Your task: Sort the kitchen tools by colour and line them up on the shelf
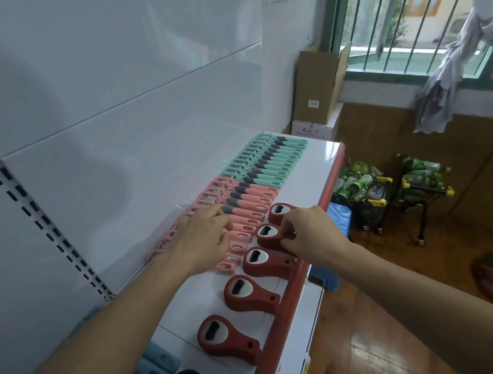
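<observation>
At the left of the middle of the frame, the left hand [202, 240] lies flat with straight, spread fingers on the row of pink plastic peelers with grey necks [259, 199]. It presses on them and grips nothing. Above and to the right of it, the row of mint green plastic peelers [280, 163] goes on along the back of the white shelf board [306, 172].

To the right of the pink row lies a line of dark red rubbery bottle openers with a metal mouth [247, 294]. The second dark red opener from the far end [267, 234] is the one in work. Its long axis goes from upper left to lower right in the frame. The round head with the metal mouth points toward the pink row, and the narrow handle points toward the red front edge of the shelf [289, 295].

The right hand [307, 233] is directly at this handle, on its lower right side, and it is clearly the nearer hand. Its fingers [289, 232] are curled round the handle end and grip it.

I judge that the next small move is to turn or slide this opener parallel to its neighbours, and the handle is the right end for that.
</observation>
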